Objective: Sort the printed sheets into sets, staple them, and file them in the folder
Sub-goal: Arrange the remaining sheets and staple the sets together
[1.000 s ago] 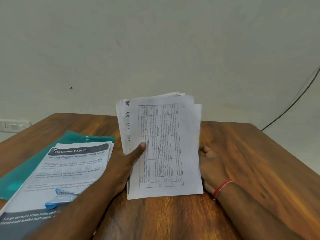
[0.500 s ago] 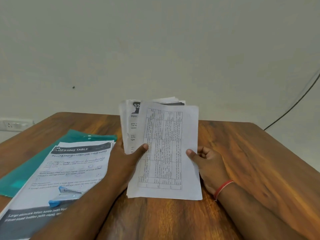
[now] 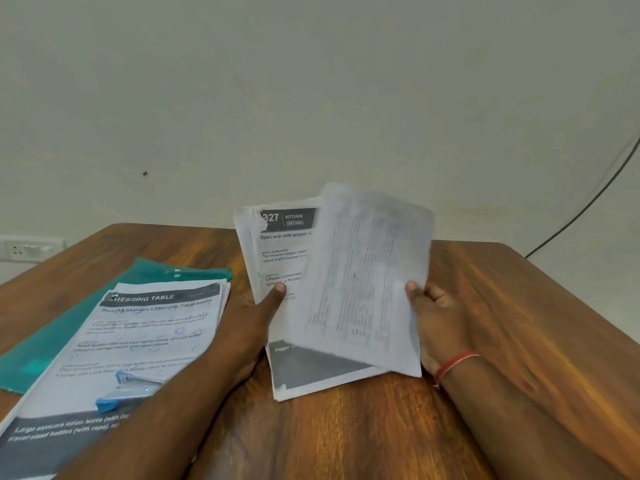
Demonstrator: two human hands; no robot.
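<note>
My left grip (image 3: pixel 256 317) clamps one upright stack (image 3: pixel 287 258) on the bench (image 3: pixel 381 438); my right grip (image 3: pixel 436 320) pinches one blurred sheet (image 3: pixel 367 278) overlapping it. One blue stapler (image 3: pixel 128 393) lies on a second stack (image 3: pixel 145 334), atop one teal folder (image 3: pixel 52 341).

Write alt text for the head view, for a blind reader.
The left hand holds a stack of printed sheets upright over a wooden table while the right hand holds one blurred, tilted sheet before it. At left, a blue stapler lies on another printed set atop a green folder.
</note>
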